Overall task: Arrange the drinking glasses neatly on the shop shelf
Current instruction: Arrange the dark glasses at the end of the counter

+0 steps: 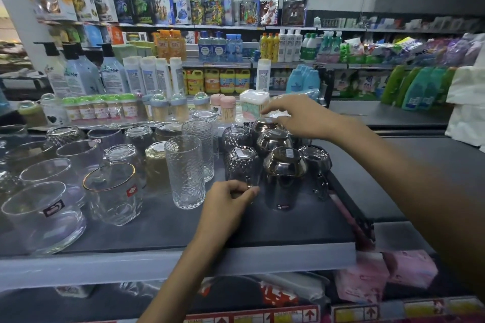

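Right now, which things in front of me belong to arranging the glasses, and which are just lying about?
Job: left hand gripping the dark textured glass; right hand, fingers on the rear smoked glass; tall clear glasses; gold-rimmed glass; shelf.
Lying about: toothpick jars; shampoo bottles; pink packs below.
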The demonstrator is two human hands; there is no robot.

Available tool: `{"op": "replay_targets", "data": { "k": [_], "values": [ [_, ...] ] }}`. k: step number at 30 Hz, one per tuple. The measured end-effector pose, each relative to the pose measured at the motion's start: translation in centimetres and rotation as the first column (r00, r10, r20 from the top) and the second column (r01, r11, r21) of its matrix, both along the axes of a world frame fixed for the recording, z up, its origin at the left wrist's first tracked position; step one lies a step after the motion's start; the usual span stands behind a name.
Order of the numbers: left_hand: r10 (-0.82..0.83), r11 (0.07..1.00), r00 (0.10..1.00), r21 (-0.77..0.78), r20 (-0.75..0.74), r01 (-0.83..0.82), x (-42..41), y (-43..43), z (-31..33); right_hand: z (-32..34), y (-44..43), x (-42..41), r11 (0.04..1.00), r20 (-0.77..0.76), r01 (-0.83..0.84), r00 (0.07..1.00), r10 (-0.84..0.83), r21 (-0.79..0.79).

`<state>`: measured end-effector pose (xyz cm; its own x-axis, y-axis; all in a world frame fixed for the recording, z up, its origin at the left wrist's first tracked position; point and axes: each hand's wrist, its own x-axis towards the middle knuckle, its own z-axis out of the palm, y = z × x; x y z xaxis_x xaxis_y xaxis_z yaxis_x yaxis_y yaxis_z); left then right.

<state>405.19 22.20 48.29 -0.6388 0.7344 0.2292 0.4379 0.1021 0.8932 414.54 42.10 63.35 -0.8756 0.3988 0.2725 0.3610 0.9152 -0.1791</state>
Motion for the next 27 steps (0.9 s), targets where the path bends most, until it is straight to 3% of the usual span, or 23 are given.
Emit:
{"op": "replay_targets", "data": {
  "k": [6, 10, 11, 13, 16, 18, 20, 23, 27],
  "values": [
    [-0.012, 0.992, 0.991, 0.123, 0.134, -0.004, 0.3, -1.1, 0.1, -1.6, -3.1, 4.7, 0.98, -0.307, 0.05, 0.945, -0.109, -0.195],
    [0.038, 0.993, 0.994, 0.109, 0.101, -0.049, 0.3, -0.9, 0.0, -5.8, -7.3, 7.0, 0.987, -0.501, 0.077, 0.854, -0.138, -0.139],
    [0.064, 0.991, 0.996, 0.117, 0.062, -0.071, 0.6, -1.0, 0.1, -7.0, -8.2, 7.2, 0.989, -0.517, 0.092, 0.845, -0.138, -0.114],
    [0.174, 0.978, 0.972, 0.139, -0.157, -0.153, 1.2, -1.2, 0.3, -9.0, -9.6, 7.3, 0.99, -0.538, 0.125, 0.831, -0.143, -0.07],
    [0.252, 0.967, 0.802, 0.17, -0.542, -0.189, 2.2, -1.2, 1.1, -11.1, -10.1, 6.9, 0.981, -0.548, 0.194, 0.82, -0.167, -0.008],
    [0.246, 0.969, 0.705, 0.144, -0.666, -0.202, 2.1, -0.6, 1.5, -12.0, -10.2, 6.7, 0.977, -0.53, 0.215, 0.829, -0.18, 0.004],
    [0.226, 0.97, 0.7, 0.086, -0.678, -0.229, 1.8, 0.1, 1.6, -12.8, -10.3, 6.6, 0.976, -0.527, 0.218, 0.83, -0.181, 0.007],
    [0.191, 0.973, 0.781, 0.012, -0.594, -0.229, 1.5, 0.7, 1.3, -13.4, -10.3, 6.6, 0.977, -0.562, 0.211, 0.809, -0.173, 0.003],
    [0.201, 0.974, 0.769, 0.04, -0.607, -0.223, 1.4, 0.7, 0.7, -14.3, -10.4, 6.5, 0.981, -0.589, 0.195, 0.794, -0.151, 0.01]
  ]
}}
